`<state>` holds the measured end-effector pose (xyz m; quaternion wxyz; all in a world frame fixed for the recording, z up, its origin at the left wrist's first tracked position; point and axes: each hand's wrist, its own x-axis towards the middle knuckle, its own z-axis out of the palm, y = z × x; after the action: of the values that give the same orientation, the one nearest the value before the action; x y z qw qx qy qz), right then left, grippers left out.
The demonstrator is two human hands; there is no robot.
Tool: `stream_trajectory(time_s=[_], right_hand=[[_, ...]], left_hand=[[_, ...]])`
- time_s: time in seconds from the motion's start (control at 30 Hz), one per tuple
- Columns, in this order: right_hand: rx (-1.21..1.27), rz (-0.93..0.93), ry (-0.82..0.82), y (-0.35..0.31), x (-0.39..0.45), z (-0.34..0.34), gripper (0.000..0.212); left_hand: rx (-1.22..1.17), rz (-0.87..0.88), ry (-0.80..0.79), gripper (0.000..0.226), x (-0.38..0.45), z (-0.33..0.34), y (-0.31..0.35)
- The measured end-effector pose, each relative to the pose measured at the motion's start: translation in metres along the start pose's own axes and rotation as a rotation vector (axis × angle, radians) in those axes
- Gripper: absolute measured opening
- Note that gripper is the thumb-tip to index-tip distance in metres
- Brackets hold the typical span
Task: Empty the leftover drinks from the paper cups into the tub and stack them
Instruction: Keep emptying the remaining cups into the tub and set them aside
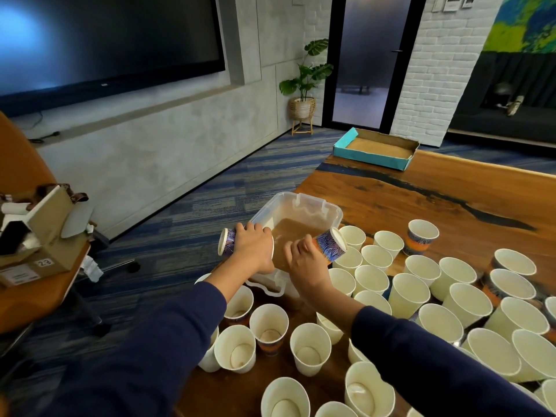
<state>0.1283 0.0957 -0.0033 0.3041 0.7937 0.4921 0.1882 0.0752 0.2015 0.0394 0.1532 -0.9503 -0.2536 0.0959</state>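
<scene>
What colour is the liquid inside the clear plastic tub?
Light brown, like milky coffee; the head view shows it in the clear plastic tub, between the two hands.

L cup (226,244) mouth hidden by left hand (254,247) | bottom cups (334,410) cut off

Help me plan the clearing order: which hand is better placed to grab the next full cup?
Probably the right hand. Both hands hold tipped cups over the tub, but the crowd of upright paper cups stands directly beside the right one. The left hand hangs over the tub's outer edge, farther from most cups.
</scene>
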Motion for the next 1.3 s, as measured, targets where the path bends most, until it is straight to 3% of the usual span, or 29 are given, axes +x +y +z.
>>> stream_trajectory(time_s=[0.33, 0.67, 0.87, 1.0, 1.3], right_hand=[[-0.202, -0.143, 0.017, -0.005, 0.0, -0.007, 0.074], [-0.15, -0.146, 0.033, -0.004, 0.001, -0.003, 0.075], [-0.015, -0.138, 0.06, 0.0, 0.0, 0.0, 0.078], [0.173, -0.078, 0.066, 0.013, -0.003, 0.001, 0.069], [0.515, 0.004, 0.122, 0.042, -0.028, -0.013, 0.074]], left_hand=[[-0.005, 0.007, 0.027, 0.058, -0.002, 0.001, 0.0], [-0.007, 0.001, 0.035, 0.057, -0.002, 0.002, 0.002], [-0.013, -0.005, 0.032, 0.058, -0.004, 0.0, 0.003], [-0.058, -0.014, 0.052, 0.059, -0.008, -0.001, 0.0], [-0.25, -0.05, 0.176, 0.069, -0.022, -0.008, -0.002]])
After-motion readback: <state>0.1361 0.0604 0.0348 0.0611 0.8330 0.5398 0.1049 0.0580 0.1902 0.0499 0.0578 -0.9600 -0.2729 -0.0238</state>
